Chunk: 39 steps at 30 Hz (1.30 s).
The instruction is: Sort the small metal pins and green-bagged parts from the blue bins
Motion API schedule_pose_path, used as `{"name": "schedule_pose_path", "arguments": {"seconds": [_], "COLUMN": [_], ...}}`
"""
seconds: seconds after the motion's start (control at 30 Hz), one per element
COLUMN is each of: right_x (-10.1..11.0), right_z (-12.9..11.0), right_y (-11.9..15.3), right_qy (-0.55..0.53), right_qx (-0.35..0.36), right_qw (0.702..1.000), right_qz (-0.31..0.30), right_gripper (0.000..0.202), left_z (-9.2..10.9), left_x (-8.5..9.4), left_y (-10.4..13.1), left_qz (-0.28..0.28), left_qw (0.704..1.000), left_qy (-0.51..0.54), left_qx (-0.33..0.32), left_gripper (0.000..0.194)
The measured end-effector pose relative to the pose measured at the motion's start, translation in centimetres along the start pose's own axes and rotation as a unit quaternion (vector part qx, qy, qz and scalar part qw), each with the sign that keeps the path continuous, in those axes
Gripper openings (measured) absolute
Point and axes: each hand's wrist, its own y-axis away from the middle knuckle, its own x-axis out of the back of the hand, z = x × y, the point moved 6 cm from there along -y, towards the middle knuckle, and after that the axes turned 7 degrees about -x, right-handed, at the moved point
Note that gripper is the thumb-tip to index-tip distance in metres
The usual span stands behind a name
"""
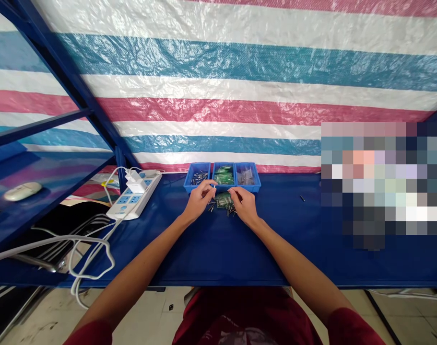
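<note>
My left hand (pixel 199 201) is in front of the blue bins, with thumb and fingers curled together in a pinch. My right hand (pixel 244 205) faces it across a small gap, its thumb and index finger also pressed together. Whatever either hand pinches is too small to make out. Between and below the hands lies a pile of green-printed packets (pixel 223 201) with thin metal pin-like pieces (pixel 230 211) on the table. Behind them, the left bin (pixel 186 184) holds more thin dark metal pieces, the middle bin (pixel 224 187) green packets, and the right bin (pixel 258 182) clear plastic bags.
A white power strip (pixel 126 203) with plugs and loose white cables (pixel 92 275) is on the left. One small dark piece (pixel 302 198) lies on the blue table (pixel 218 258) to the right. A mouse (pixel 23 191) rests on a side shelf. The far right is pixelated.
</note>
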Motion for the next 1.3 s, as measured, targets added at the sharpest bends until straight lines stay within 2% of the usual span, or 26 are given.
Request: {"name": "schedule_pose_path", "arguments": {"seconds": [0.1, 0.27, 0.47, 0.73, 0.9, 1.1, 1.3], "right_x": [0.1, 0.2, -0.4, -1.1, -1.0, -1.1, -0.2], "right_z": [0.0, -0.3, -0.6, -0.7, -0.4, -0.7, -0.9], "right_y": [0.0, 0.0, 0.1, 0.3, 0.1, 0.2, 0.2], "right_qy": [0.001, -0.007, -0.018, -0.012, -0.001, 0.011, 0.003], "right_qx": [-0.004, 0.003, 0.026, 0.037, 0.016, 0.040, 0.035], "right_qw": [1.000, 1.000, 0.999, 0.995, 0.997, 0.995, 0.999], "right_qz": [0.002, 0.003, -0.043, -0.093, -0.081, -0.089, -0.032], "right_gripper": [0.034, 0.033, 0.025, 0.020, 0.018, 0.023, 0.025], "left_z": [0.0, -0.2, -0.6, -0.4, -0.2, -0.2, 0.1], "left_x": [0.2, -0.3, -0.9, -0.8, -1.0, -1.1, 0.3], "left_y": [-0.1, -0.1, 0.3, 0.3, 0.3, 0.4, -0.2], "left_qz": [-0.003, -0.057, -0.088, -0.070, -0.075, -0.089, -0.017], "left_qw": [1.000, 0.998, 0.994, 0.996, 0.995, 0.994, 0.999], "left_qy": [-0.001, 0.022, 0.062, 0.043, 0.044, 0.034, -0.025], "left_qx": [-0.002, -0.004, 0.017, 0.037, 0.046, 0.054, 0.019], "left_gripper": [0.027, 0.029, 0.028, 0.028, 0.029, 0.028, 0.027]}}
